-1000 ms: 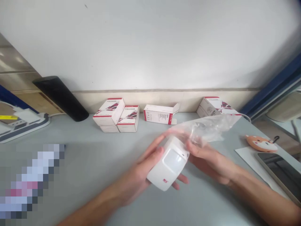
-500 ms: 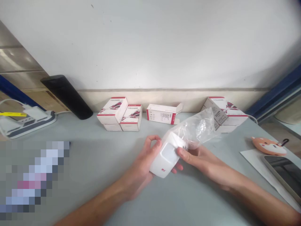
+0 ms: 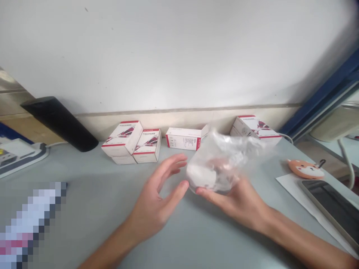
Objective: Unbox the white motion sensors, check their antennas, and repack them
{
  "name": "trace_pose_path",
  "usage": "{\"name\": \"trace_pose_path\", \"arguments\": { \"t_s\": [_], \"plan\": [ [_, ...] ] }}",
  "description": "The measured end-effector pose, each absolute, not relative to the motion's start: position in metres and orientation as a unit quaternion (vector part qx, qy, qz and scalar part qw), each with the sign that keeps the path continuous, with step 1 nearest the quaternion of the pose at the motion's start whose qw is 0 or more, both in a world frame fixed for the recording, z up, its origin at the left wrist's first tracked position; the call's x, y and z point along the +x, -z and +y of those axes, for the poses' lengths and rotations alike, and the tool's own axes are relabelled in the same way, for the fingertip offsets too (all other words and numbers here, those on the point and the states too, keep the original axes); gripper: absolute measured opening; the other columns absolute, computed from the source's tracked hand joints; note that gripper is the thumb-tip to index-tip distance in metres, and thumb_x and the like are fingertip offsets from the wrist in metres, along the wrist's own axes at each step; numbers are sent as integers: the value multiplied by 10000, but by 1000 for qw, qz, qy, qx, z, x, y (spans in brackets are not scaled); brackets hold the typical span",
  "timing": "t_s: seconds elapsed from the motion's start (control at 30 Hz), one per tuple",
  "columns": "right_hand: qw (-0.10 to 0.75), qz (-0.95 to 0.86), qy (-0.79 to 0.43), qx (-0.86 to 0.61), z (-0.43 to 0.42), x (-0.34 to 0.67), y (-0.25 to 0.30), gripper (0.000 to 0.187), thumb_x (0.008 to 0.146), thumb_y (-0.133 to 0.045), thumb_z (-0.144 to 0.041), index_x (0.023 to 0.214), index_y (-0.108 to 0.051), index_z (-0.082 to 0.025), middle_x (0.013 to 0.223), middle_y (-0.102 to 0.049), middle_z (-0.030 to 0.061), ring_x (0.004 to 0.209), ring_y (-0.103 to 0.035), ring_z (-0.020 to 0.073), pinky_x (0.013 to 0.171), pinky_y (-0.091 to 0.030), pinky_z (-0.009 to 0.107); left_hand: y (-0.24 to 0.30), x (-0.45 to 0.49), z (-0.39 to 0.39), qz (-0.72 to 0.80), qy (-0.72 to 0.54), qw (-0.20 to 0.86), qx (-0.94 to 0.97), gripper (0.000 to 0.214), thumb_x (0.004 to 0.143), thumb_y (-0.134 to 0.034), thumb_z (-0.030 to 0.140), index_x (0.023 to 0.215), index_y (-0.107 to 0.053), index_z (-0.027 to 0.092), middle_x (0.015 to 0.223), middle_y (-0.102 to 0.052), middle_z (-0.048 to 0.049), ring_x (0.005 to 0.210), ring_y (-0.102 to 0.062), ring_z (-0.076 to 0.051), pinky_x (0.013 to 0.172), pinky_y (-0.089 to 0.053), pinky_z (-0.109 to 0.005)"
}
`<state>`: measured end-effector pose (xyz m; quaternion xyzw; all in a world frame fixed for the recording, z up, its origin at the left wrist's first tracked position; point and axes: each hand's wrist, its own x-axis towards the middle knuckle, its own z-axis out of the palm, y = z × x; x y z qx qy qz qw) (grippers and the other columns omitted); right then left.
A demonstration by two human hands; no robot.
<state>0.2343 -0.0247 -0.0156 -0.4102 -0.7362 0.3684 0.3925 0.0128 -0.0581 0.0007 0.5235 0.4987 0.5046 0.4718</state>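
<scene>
My right hand (image 3: 238,201) grips a white motion detector (image 3: 200,176) with a clear plastic bag (image 3: 232,149) around it. Its thumb presses along the near lower edge, while the other fingers are partly hidden behind the crumpled film. The bag's loose end stretches up and to the right, smeared by motion. Just left of the detector, my left hand (image 3: 157,198) is open and holds nothing, its fingers curved and the thumb tip very close to the bag. Behind the hands, a white and red box (image 3: 183,138) lies on its side with its end flap open.
Boxes of the same kind stand at left (image 3: 123,138) and at right (image 3: 260,129) along the wall. A black cylinder (image 3: 61,123) leans at the back left, near a power strip (image 3: 25,158). A phone (image 3: 331,209), paper and an orange animal-face pouch (image 3: 305,169) lie at right.
My left hand has let go of the detector and moved slightly left. The detector has turned in my right hand, and the bag now covers it. The view has swung right.
</scene>
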Motion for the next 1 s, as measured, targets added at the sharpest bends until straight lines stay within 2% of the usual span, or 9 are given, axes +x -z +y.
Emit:
{"name": "trace_pose_path", "arguments": {
  "t_s": [0.07,0.2,0.33,0.4,0.47,0.6,0.8,0.93,1.0],
  "plan": [
    [376,-764,-351,-389,-24,235,17,433,934,-798,-451,1332,-692,-317,1208,-758,79,1048,-725,322,951,-589,474,2,10,-57,500,-480,468,549,464,919,-808,361,1367,-712,284,1423,-703,-86,1364,-604,-321,1115,-467,-367],
    [347,-807,-316,-358,-21,237,17,438,959,-770,-429,1383,-681,-364,1319,-726,75,1195,-688,351,1091,-528,528,13,3,-47,531,-405,434,605,391,961,-748,410,1321,-758,259,1336,-751,-87,1285,-643,-325,1010,-537,-346],
    [348,-802,-325,-362,-18,239,16,633,955,-783,-472,1521,-534,-336,1493,-612,94,1387,-574,333,1165,-493,510,23,-2,-38,526,-328,380,686,364,1043,-603,411,1360,-733,291,1365,-743,-61,1218,-691,-293,1059,-548,-394],
    [354,-800,-328,-357,-17,240,16,597,983,-754,-473,1513,-523,-323,1484,-614,95,1379,-577,313,1164,-494,493,25,-4,-38,522,-303,352,715,385,1059,-568,402,1411,-695,312,1433,-710,-54,1278,-676,-291,1123,-526,-421],
    [358,-801,-321,-356,-17,239,15,479,1019,-709,-455,1452,-566,-311,1409,-664,86,1297,-627,292,1128,-515,475,25,-5,-42,524,-304,341,719,459,1045,-600,405,1496,-616,323,1525,-650,-57,1380,-626,-298,1186,-493,-433],
    [307,-840,-276,-353,-16,237,16,353,1038,-687,-410,1353,-621,-265,1312,-702,93,1241,-631,300,1089,-525,486,18,-4,-52,510,-354,390,679,685,996,-701,422,1622,-433,351,1657,-524,-46,1537,-491,-295,1261,-437,-419],
    [249,-865,-231,-368,-15,234,24,278,1029,-701,-373,1265,-644,-237,1316,-683,103,1244,-585,312,1077,-529,513,24,-4,-43,511,-346,468,632,468,981,-723,461,1410,-623,303,1474,-684,-59,1382,-631,-291,1148,-528,-400],
    [232,-862,-222,-392,-14,234,29,263,1002,-734,-354,1226,-673,-230,1277,-688,117,1230,-586,328,1070,-535,540,32,-4,-39,554,-304,442,636,412,971,-720,503,1326,-651,304,1355,-739,-48,1295,-667,-308,1064,-557,-426],
    [226,-861,-227,-395,-14,235,31,230,1009,-720,-359,1196,-690,-228,1279,-676,126,1242,-577,334,1084,-524,548,33,-3,-41,573,-291,426,637,471,937,-752,533,1337,-645,308,1299,-753,-48,1253,-681,-317,1038,-563,-441]
  ]
}}
